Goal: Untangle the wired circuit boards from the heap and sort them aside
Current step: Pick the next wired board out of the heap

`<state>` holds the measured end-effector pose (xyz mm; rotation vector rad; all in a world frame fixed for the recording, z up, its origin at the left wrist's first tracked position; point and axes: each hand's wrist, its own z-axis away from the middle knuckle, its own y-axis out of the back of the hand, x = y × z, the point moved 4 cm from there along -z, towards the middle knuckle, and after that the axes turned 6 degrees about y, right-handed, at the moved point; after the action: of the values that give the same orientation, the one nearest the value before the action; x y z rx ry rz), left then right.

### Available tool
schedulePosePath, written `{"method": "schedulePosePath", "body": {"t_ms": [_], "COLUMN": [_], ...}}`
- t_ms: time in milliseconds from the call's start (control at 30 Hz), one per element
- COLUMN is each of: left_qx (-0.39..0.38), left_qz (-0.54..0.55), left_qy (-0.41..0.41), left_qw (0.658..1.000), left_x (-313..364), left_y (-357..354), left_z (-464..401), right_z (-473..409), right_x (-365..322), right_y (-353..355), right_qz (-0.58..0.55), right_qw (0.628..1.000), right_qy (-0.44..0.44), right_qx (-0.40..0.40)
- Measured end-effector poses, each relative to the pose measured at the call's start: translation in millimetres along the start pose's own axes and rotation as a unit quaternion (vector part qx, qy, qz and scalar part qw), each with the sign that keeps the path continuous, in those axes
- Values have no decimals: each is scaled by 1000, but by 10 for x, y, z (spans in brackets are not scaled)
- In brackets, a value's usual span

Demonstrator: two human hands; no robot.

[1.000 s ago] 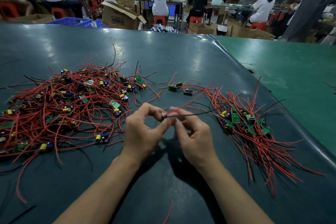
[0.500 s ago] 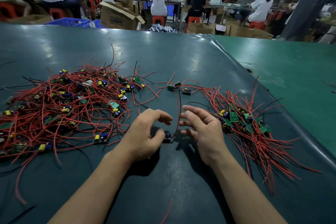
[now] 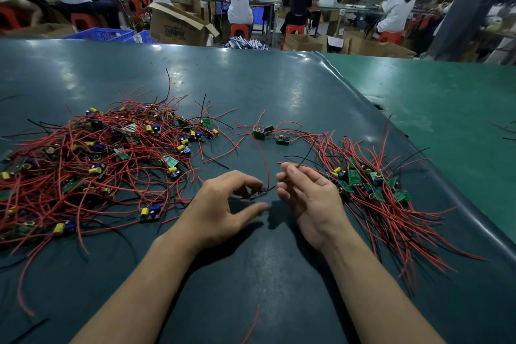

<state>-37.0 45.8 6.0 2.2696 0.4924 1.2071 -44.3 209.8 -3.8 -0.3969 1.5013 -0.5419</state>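
- left hand (image 3: 223, 204): fingertips pinch small circuit board (image 3: 258, 193) low over counter (image 3: 279, 274), between both piles
- right hand (image 3: 307, 198): fingers relaxed, grasping nothing
- tangled heap (image 3: 92, 167) left; sorted pile (image 3: 371, 184) right

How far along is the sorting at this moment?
Done: a sorted bundle lies to the right, wires fanned one way. In hand: the left hand pinches one board on the table; the right hand is open beside it. Left: the big tangled heap, clearly the larger share.
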Motion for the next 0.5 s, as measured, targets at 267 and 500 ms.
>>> {"method": "schedulePosePath", "body": {"t_ms": [267, 500], "left_qx": [33, 55], "left_qz": [-13, 30], "left_qy": [-6, 17], "left_qw": [999, 998], "left_x": [57, 76], "left_y": [27, 35], "left_z": [-6, -16], "right_z": [71, 34], "right_x": [104, 66], "right_y": [-83, -63], "right_qz": [68, 98], "right_qw": [991, 993], "right_qy": [-65, 20], "right_qx": [-98, -61]}}
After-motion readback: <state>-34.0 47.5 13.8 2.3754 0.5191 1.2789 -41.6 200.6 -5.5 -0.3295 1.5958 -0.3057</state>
